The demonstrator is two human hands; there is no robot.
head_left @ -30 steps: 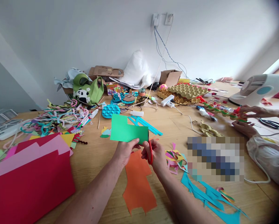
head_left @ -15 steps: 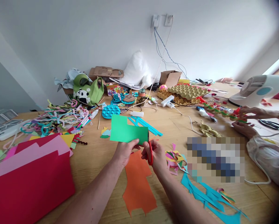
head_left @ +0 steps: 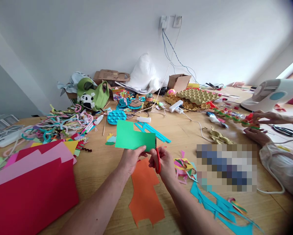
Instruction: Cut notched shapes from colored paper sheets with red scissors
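Note:
A sheet of green paper (head_left: 134, 138) with a notch cut from its upper right is pinched in my left hand (head_left: 131, 160), thumb on top at its lower edge. My right hand (head_left: 163, 160) is closed around red-handled scissors (head_left: 158, 160). Their dark blades stand upright at the paper's right edge; how far they are parted I cannot tell. On the table below my hands lies a cut piece of orange paper (head_left: 146, 195). Blue paper strips (head_left: 156, 132) rest just beyond the green sheet.
Red and pink paper sheets (head_left: 38, 189) are stacked at left, with pipe cleaners (head_left: 63, 120) behind. Blue scraps (head_left: 217, 205) lie at right. Another person's hands (head_left: 261, 124) work on a decorated egg-carton strip (head_left: 234, 118). A white fan (head_left: 269, 93) stands nearby.

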